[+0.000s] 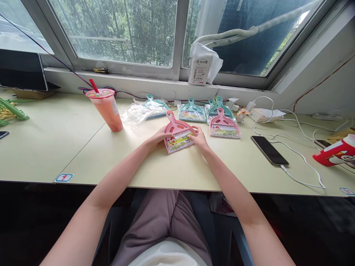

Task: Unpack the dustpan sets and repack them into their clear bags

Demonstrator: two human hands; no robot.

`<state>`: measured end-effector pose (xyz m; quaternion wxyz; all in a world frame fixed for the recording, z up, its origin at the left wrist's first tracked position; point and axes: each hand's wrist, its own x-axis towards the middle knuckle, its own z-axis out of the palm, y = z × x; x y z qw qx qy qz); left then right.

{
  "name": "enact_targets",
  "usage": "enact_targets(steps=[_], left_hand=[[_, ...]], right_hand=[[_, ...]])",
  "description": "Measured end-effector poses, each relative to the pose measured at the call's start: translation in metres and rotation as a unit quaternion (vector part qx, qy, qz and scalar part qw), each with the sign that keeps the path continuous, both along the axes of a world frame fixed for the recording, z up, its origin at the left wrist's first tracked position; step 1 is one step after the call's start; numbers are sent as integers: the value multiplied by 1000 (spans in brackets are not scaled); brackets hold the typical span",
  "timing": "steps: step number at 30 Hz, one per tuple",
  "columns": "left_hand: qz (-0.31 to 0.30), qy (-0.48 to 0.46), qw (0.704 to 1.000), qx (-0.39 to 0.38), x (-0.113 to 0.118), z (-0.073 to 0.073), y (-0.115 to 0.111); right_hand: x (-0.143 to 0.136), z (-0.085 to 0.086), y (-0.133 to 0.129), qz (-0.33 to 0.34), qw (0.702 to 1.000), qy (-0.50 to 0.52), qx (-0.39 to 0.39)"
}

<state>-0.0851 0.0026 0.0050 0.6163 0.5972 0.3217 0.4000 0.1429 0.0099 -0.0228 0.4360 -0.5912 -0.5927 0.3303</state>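
Observation:
A pink mini dustpan and brush set (177, 127) with a yellow printed label is tilted up over the table in front of me. My left hand (160, 136) grips its left edge, and my right hand (199, 138) grips its right edge, both thumbs on the front. Just to the right lies another pink dustpan set (224, 127) in clear wrap, in front of green dustpan sets (219, 105). Behind my hands is one more green set (192, 111). Farther left, a green set (155, 107) lies beside crumpled clear plastic wrap (135, 113).
A cup of pink drink (107, 111) with a red straw stands left of the wrap. To the right are a phone (269, 150) on a white cable and a red cup (334, 153). A tablet (23, 70) stands far left. A white box (200, 70) rests on the windowsill.

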Motion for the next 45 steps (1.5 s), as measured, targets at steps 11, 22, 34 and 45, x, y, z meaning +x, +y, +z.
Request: enact_targets(steps=[11,22,34,45], left_hand=[[-26,15,1000,3,0,12,-9],[-54,24,998,18,-1,13,-7],[-50,35,998,16,-2,11,-3],[-52,24,998,12,-4,10,-3]], right_hand=[[4,-3,0,13,982,187,-31],[-2,-3,-2,-5,985,169,-23],[-4,1,-6,-5,986,163,-38],[-4,0,-5,-10,989,146,-33]])
